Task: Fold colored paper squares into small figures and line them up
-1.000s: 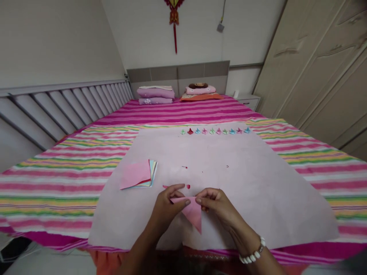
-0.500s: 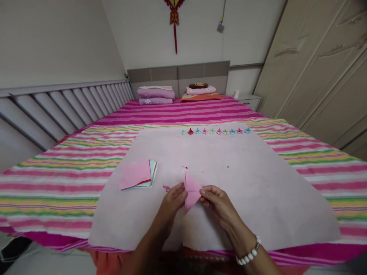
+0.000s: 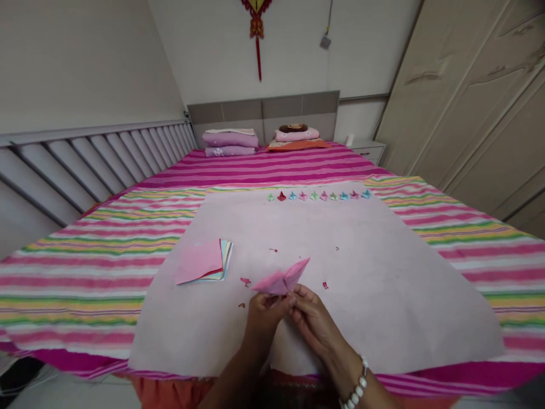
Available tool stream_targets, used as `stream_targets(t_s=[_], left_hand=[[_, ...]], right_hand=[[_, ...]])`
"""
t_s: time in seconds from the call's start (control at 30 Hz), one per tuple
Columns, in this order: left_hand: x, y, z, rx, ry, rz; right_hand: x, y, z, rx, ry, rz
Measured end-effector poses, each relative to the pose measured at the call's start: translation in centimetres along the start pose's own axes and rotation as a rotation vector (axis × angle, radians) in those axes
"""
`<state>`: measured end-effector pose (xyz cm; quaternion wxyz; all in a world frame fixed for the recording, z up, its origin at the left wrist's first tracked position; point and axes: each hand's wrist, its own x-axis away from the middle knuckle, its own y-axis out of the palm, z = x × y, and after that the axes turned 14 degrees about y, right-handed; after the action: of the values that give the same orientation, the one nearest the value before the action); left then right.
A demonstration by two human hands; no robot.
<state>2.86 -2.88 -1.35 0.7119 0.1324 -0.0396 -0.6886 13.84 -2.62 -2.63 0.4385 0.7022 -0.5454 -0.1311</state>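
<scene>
Right of the paper stack [image 3: 199,262], left hand [image 3: 263,319] and right hand [image 3: 314,318] are pinching a just-turned pink sheet [image 3: 276,282], apparently steadying its folds.

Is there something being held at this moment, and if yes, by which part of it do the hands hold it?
Yes, a folded pink paper. The left hand and right hand hold it together along its near, lower edge.

I can't see the lower edge of the folded paper [image 3: 275,283], since the hands [image 3: 313,317] cover it. The scraps [image 3: 325,285] look too small for me to identify, and my view crops the ornament [image 3: 256,25] at the top and the wardrobe [image 3: 472,102] at the right.
</scene>
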Motion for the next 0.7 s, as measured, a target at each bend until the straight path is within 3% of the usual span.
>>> stream_targets(t_s=[0.17, 0.4, 0.53, 0.6, 0.7], left_hand=[[-0.1, 0.4, 0.7, -0.096, 0.033, 0.084], [-0.4, -0.2, 1.2, -0.196, 0.091, 0.065], [-0.9, -1.6, 2.1, -0.232, 0.094, -0.123], [-1.1, -2.2, 2.6, -0.276, 0.079, -0.243], [-1.0, -2.7, 3.1, -0.318, 0.076, -0.386]], right_hand=[[0.0, 0.0, 1.0, 0.056, -0.021, 0.028], [0.0, 0.1, 1.3, 0.203, -0.077, 0.019], [0.4, -0.4, -0.6, 0.27, -0.2, 0.054], [0.7, -0.7, -2.1, 0.34, -0.195, 0.133], [1.1, -0.9, -3.9, 0.492, -0.092, 0.112]])
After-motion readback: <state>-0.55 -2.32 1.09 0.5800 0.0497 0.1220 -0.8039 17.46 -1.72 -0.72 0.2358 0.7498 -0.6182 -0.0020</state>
